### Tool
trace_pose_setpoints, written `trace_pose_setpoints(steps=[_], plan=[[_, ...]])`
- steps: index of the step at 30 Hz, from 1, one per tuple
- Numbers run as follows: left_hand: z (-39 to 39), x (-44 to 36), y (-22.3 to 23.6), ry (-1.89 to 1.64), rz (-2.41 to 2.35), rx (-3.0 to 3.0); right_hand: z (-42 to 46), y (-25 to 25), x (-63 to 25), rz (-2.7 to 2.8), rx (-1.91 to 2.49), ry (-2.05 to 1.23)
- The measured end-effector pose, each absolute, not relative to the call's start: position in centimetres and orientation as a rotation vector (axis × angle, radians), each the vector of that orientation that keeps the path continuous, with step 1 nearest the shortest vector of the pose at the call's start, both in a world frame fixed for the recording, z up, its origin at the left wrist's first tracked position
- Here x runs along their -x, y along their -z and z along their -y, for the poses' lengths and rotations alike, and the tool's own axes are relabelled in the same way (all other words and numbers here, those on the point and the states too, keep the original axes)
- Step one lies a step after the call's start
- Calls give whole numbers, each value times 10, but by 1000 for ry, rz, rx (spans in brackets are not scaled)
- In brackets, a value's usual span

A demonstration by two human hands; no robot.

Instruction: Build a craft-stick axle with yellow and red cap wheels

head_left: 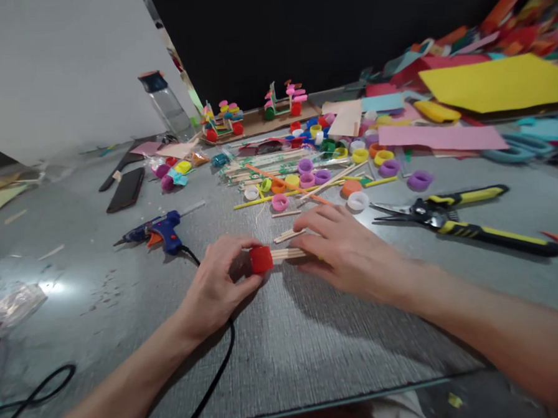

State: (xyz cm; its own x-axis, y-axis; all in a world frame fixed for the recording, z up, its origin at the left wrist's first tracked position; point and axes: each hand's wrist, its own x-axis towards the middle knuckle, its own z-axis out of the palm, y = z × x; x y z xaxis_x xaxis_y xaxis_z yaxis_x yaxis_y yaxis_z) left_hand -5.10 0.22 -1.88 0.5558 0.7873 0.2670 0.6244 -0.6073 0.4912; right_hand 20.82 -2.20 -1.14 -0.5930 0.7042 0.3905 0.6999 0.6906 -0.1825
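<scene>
Solid red is shown by the squarish piece [262,260] held between the left fingers [242,241], and pale cream by the wooden sticks [287,253] at the right fingers [318,224]. Left of the left fingers, a blue glue gun [168,230] is marked by an orange trigger. Right of the right fingers, the handles of the snips [433,216] are striped black and yellow. Beyond the fingers, bottle caps [351,188] are coloured purple, pink, yellow, orange and white. The grey surface [343,361] is finely streaked.

1 head camera looks forward and down.
</scene>
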Motion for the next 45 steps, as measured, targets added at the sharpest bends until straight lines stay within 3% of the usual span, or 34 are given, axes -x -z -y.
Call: trace_pose_setpoints(steps=[11,45], plan=[[4,47,17,-674,-1119,-2513,22,17,-196,2502,1005,239],[6,44,17,-684,-1157,-2476,14,15,-197,2531,976,107]])
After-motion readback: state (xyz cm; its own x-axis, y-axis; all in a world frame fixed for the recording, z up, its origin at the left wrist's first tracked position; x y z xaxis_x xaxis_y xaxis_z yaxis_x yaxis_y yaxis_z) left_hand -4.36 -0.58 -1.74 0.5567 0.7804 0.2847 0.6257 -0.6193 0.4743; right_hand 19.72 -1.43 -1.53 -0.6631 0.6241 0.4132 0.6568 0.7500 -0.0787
